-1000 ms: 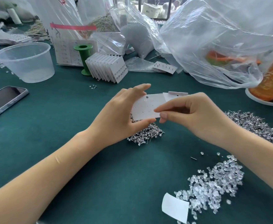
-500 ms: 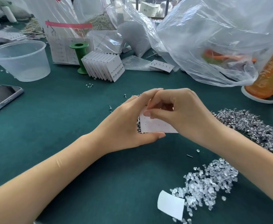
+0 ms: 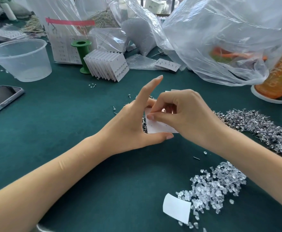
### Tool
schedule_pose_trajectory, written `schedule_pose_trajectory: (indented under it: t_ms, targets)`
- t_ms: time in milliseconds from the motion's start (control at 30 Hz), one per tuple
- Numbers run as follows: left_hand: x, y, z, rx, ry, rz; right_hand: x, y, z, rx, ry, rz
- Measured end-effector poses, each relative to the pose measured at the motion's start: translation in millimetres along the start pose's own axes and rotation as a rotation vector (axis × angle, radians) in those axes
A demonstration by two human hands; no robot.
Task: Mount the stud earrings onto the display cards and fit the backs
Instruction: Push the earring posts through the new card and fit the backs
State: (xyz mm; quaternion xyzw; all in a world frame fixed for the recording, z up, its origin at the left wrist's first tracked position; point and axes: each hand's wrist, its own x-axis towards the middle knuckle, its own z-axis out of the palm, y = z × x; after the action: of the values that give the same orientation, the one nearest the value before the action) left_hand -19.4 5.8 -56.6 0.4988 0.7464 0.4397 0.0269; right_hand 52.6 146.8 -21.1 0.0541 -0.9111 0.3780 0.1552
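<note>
The left hand (image 3: 130, 124) now lifts its forefinger clear — thumb under the white card (image 3: 158, 127), above the green table (image 3: 70, 131). The right hand (image 3: 187, 118) pinches closed on the card's face; no readable writing.

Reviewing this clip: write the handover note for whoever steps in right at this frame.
Left hand: holds the white display card by its left edge, thumb under, index finger raised off it.
Right hand: fingers pinched at the card's upper left row; whether a stud is between them cannot be told.
Supplies: stud earrings pile to the right, clear backs pile front right, with a loose white card beside it.
Done: filled cards stand fanned by the green spool.
Left: the visible lower holes of this card look empty; fill them, then fit the backs.
</note>
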Motion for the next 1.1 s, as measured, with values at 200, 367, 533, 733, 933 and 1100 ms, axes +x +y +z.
schedule_pose_trajectory:
  t_ms: [200, 367, 533, 733, 933, 1100]
  targets:
    - [0.2, 1.2, 0.8, -0.013, 0.003, -0.021, -0.8, 0.7, 2.6, -0.032, 0.012, -0.01]
    - [0.4, 1.8, -2.7, -0.01, 0.019, -0.052, 4.1, 8.1, -3.1, 0.066, 0.01, 0.033]
    - [0.1, 1.9, -2.9, -0.001, 0.006, -0.048, 4.1, 8.6, -1.5, 0.075, -0.01, 0.029]
    - [0.1, 0.9, -1.5, -0.001, -0.003, -0.034, 2.7, 5.5, 0.0, 0.043, -0.001, 0.024]
    - [0.4, 0.6, -1.6, -0.006, -0.012, -0.041, 1.3, 1.2, 1.0, -0.021, 0.023, 0.011]
    - [-0.1, -0.6, -0.4, -0.005, -0.006, -0.039, -0.8, -0.4, 3.3, -0.074, 0.012, -0.015]
